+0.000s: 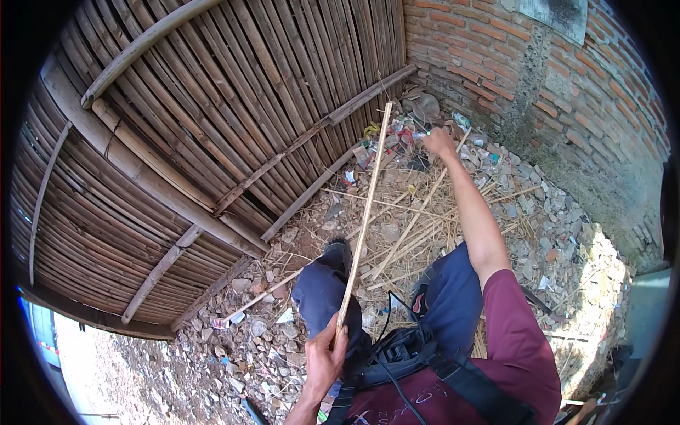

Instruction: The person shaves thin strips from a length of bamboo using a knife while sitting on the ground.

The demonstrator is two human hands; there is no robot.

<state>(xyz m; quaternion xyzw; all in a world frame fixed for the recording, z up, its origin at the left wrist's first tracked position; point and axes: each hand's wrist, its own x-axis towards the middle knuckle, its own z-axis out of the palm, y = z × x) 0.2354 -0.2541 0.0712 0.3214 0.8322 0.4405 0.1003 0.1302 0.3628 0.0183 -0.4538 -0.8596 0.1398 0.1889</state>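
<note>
My left hand (324, 360) is closed round the lower end of a long, pale split-bamboo strip (366, 212). The strip slants up and away past my left knee, its far end near the litter at the foot of the wall. My right arm is stretched forward, and the right hand (440, 142) is closed above the rubbish beyond the bamboo. Whatever it grips is too small to make out. Several loose bamboo strips (418, 216) lie crossed on straw between my feet and that hand.
A bamboo-slat wall (283, 92) with pole rails leans along the left. Ahead and right stands a brick wall (489, 57). Stones and rubble (528, 248) cover the ground, with coloured litter (404, 134) in the corner. A dark curved object (536, 301) lies beside my right leg.
</note>
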